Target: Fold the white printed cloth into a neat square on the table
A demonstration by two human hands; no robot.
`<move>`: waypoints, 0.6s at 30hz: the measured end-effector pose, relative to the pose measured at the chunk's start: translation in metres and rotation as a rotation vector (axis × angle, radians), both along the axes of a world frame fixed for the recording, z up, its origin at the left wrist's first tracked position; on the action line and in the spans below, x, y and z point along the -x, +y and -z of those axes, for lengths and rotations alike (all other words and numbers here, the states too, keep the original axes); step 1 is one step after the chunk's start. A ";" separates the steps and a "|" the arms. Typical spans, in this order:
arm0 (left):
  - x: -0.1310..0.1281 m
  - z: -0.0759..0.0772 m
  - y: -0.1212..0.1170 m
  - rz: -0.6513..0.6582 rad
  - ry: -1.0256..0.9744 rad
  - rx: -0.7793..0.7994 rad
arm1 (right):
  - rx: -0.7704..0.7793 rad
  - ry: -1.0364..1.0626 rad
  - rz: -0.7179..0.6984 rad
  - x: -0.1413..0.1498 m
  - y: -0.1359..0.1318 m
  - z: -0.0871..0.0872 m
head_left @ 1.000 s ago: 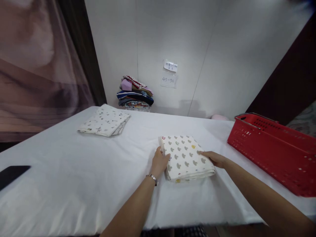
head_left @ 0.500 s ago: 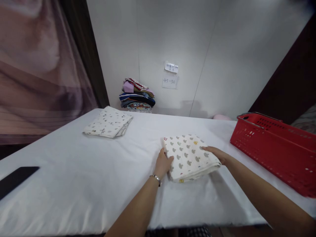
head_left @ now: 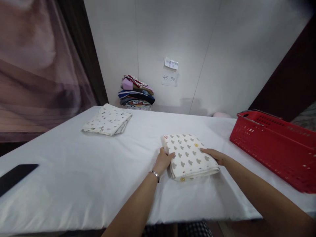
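A folded white cloth (head_left: pixel 189 156) with a grey mushroom print and a few coloured ones lies in front of me. My left hand (head_left: pixel 164 160) grips its left edge, thumb on top and fingers partly hidden at the side. On the right edge, my right hand (head_left: pixel 214 155) has its thumb over the cloth and its other fingers underneath, out of sight. Farther off to the left rests another folded white cloth (head_left: pixel 107 120) with a small dark leaf-like print, touched by neither hand.
A white-covered table (head_left: pixel 81 174) spreads beneath everything. A red plastic basket (head_left: pixel 274 151) stands at the right, and a flat black object (head_left: pixel 17 176) lies at the left edge. Behind the table rises a pile of folded fabrics (head_left: pixel 137 93). Paper signs (head_left: pixel 170 79) hang on the wall.
Half a second ago the mushroom-print cloth's right side was tilted up a little; it now sits lower and flatter. Both hands keep hold of its edges. The view shifts slightly.
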State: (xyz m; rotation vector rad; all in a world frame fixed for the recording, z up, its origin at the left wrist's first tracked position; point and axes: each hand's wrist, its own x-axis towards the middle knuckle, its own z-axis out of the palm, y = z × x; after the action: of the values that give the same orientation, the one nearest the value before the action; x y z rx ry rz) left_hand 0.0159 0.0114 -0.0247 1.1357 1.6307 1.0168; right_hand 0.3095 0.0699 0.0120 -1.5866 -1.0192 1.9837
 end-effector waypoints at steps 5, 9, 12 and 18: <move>0.001 0.010 0.003 -0.024 -0.168 0.057 | 0.126 0.068 0.037 0.005 -0.001 0.001; 0.002 0.013 0.005 -0.016 -0.115 -0.002 | 0.115 0.130 0.060 0.007 -0.005 0.003; 0.007 -0.002 0.011 -0.047 -0.050 -0.043 | -0.025 0.199 0.089 0.013 -0.013 0.007; 0.044 -0.057 0.028 -0.039 -0.082 -0.192 | -0.301 0.281 0.261 0.052 -0.041 0.010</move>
State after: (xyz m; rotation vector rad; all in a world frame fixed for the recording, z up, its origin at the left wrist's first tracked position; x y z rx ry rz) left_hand -0.0282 0.0391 0.0322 1.1751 1.5204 1.2503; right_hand 0.2572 0.0291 0.0016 -1.1755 -0.8968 1.7224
